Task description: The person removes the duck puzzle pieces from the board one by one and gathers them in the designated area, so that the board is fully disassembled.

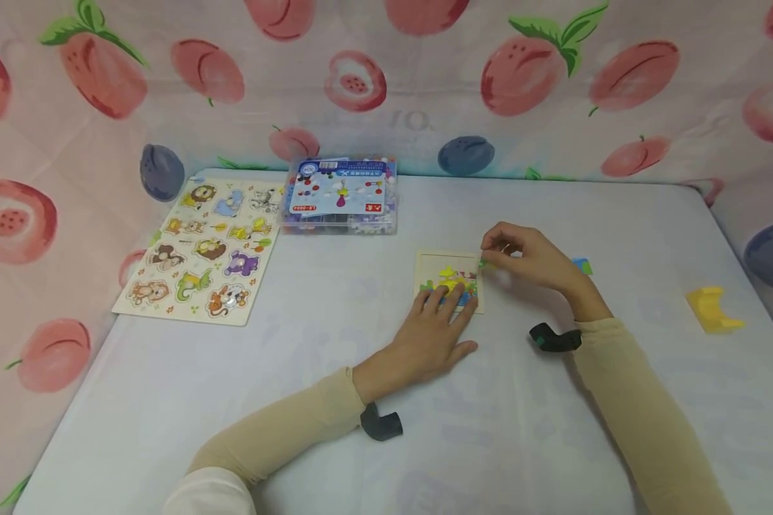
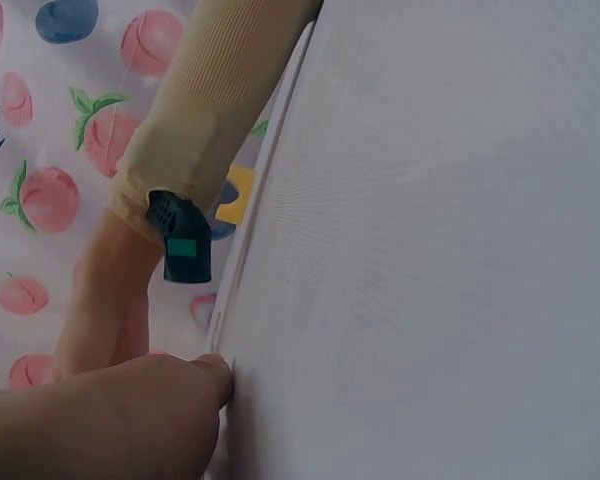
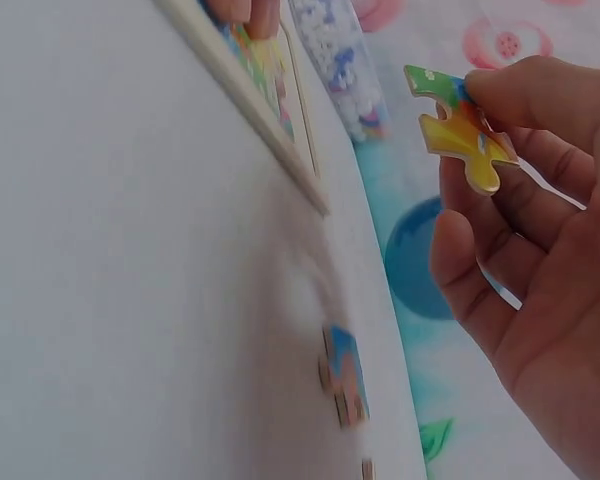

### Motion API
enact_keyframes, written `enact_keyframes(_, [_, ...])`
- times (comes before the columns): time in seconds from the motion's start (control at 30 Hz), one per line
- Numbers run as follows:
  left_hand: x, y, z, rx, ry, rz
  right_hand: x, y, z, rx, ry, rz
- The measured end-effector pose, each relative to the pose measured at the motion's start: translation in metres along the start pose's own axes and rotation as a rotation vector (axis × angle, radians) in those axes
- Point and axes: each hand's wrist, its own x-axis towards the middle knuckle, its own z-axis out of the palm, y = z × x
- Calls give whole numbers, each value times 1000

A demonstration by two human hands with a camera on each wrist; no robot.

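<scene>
A small wooden jigsaw tray point(image 1: 449, 260) lies on the white table, its lower part filled with colourful pieces and its upper part bare. Spread fingers of my left hand point(image 1: 428, 345) rest on the tray's near edge and the pieces there. Just past the tray's right side, my right hand point(image 1: 530, 259) pinches a jigsaw piece point(image 3: 472, 140) between thumb and fingers. Green, yellow and orange show on this piece, which is held up off the table in the right wrist view. Another loose piece point(image 3: 346, 375), partly blue, lies on the table behind the right wrist.
At the left is a board of animal shapes point(image 1: 196, 250). A clear plastic box point(image 1: 339, 197) with a blue label sits at the table's back edge. To the far right stands a yellow plastic object point(image 1: 713, 310). Fruit-patterned cloth point(image 1: 419, 79) hangs behind the table.
</scene>
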Motion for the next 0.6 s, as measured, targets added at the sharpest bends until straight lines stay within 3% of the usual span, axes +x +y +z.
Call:
enact_keyframes(0.13, [0,-1,0,5,-10,-6,-8,0,-6,-16,5,21])
enact_keyframes(0.37, [0,-3,-1,7,-3,-11,-19,38,-8,-25,-8,109])
enact_keyframes(0.6, [1,0,4,-4,-8,-4,-36,57,-14,13,-129,105])
